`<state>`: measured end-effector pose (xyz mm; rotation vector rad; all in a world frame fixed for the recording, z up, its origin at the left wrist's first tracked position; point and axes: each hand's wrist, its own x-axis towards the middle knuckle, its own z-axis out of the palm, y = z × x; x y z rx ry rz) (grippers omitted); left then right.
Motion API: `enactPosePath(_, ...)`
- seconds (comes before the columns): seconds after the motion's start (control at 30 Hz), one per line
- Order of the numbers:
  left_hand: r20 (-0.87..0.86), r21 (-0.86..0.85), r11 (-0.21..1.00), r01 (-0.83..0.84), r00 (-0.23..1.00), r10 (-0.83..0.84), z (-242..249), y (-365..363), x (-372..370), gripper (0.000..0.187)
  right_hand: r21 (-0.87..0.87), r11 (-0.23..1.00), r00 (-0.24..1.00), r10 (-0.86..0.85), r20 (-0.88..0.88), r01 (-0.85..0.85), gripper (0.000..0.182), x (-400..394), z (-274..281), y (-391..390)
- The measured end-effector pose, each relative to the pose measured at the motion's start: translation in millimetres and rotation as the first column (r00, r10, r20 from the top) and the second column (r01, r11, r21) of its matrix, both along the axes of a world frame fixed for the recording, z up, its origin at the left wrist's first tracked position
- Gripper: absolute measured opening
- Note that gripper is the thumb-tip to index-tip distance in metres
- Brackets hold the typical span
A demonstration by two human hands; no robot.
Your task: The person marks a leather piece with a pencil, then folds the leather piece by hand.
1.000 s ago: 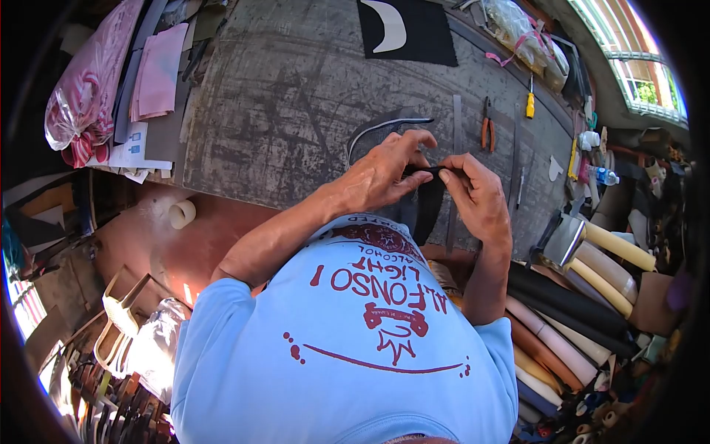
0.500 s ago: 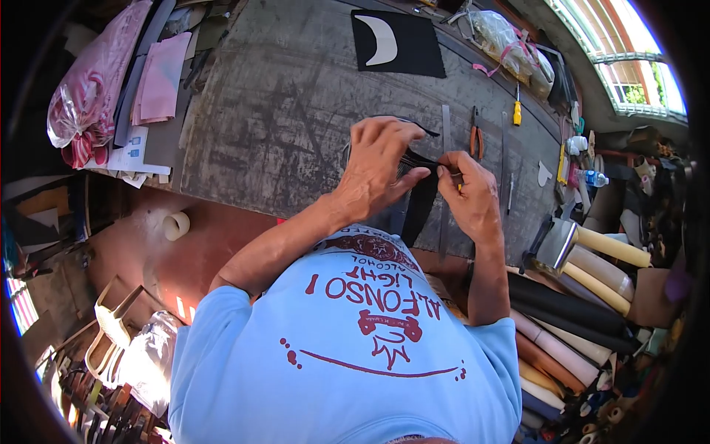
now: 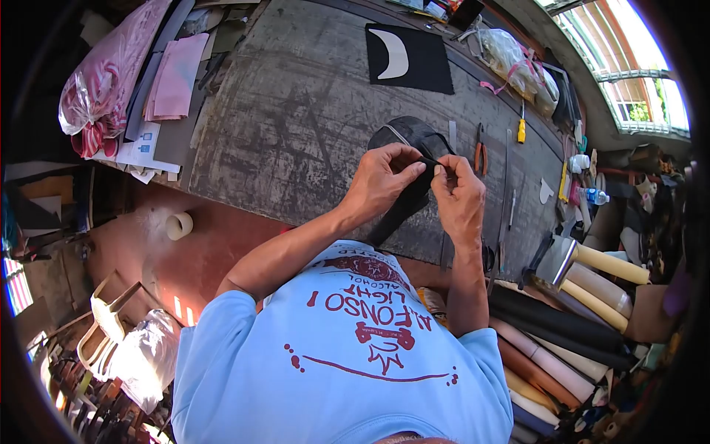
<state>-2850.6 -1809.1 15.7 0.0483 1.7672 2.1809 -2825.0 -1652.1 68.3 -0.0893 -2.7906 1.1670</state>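
Note:
A black, soft-looking article [image 3: 405, 209], leather or fabric, is pinched between my two hands above the near edge of the worktable [image 3: 281, 133]. Its rounded far part lies beyond my fingers and shows a pale curved line along one edge. A long dark strip hangs from it toward my shirt. My left hand [image 3: 384, 177] grips the folded edge between thumb and fingers. Close beside it, my right hand [image 3: 458, 196] pinches the same edge with thumb and forefinger. Whatever small detail lies between the fingertips is hidden.
Farther back lies a black sheet [image 3: 429, 66] with a white crescent [image 3: 394, 55]. Right of my hands are pliers [image 3: 481, 150], a yellow-handled screwdriver [image 3: 521, 131] and a metal ruler [image 3: 506, 192]. Material rolls [image 3: 562, 318] stand at right; pink sheets [image 3: 177, 78] lie at left.
My left hand has turned and lowered its fingers to pinch the black article near my right hand. More of the article's rounded part now shows. The view has shifted slightly.

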Motion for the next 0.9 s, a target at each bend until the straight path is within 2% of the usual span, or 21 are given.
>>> enactPosePath(0.03,0.026,0.013,1.0,-0.002,1.0,0.002,-1.6,-0.1,-1.6,0.02,0.002,1.0,1.0,-0.006,-0.003,0.006,0.012,-0.7,-0.1,-2.3)
enactPosePath(0.13,-0.058,0.026,0.997,-0.076,0.995,0.077,-0.3,-0.3,-2.3,0.016,-0.049,0.998,0.999,-0.036,0.027,0.038,0.013,-3.0,3.2,-8.6)
enactPosePath(0.23,-0.423,-0.143,0.969,-0.2,0.898,0.123,9.6,0.0,-0.4,0.016,-0.107,0.989,0.994,-0.108,-0.032,0.104,0.013,-3.5,-5.8,-13.5)
enactPosePath(0.3,-0.687,-0.179,0.93,-0.322,0.718,0.117,10.7,-0.4,-2.8,0.024,-0.224,0.959,0.983,-0.181,-0.022,0.171,0.014,-2.6,-3.8,-22.1)
enactPosePath(0.37,-0.881,-0.168,0.88,-0.445,0.469,0.069,10.9,-0.6,-5.2,0.033,-0.316,0.927,0.974,-0.224,-0.035,0.202,0.015,-1.1,-1.8,-30.3)
enactPosePath(0.43,-0.919,-0.146,0.876,-0.459,0.39,0.051,14.4,-0.3,-4.6,0.041,-0.381,0.903,0.967,-0.245,-0.077,0.198,0.015,0.8,0.5,-34.9)
enactPosePath(0.53,-0.937,-0.166,0.872,-0.46,0.35,0.007,16.7,-1.8,-1.7,0.048,-0.64,0.747,0.965,-0.261,-0.035,0.179,0.014,1.2,-7.2,-32.5)
enactPosePath(0.73,-0.95,-0.195,0.87,-0.453,0.309,-0.052,13.8,1.1,-7.6,0.051,-0.71,0.681,0.963,-0.27,-0.014,0.18,0.013,-1.0,-10.0,-24.9)
enactPosePath(0.83,-0.939,-0.17,0.881,-0.441,0.344,-0.009,16.1,5.0,-6.5,0.051,-0.769,0.615,0.96,-0.279,-0.005,0.175,0.014,1.2,-9.3,-24.1)
enactPosePath(0.9,-0.924,-0.166,0.897,-0.411,0.381,0.004,17.6,6.4,-3.5,0.047,-0.772,0.615,0.964,-0.265,-0.01,0.161,0.016,3.7,-10.6,-19.8)
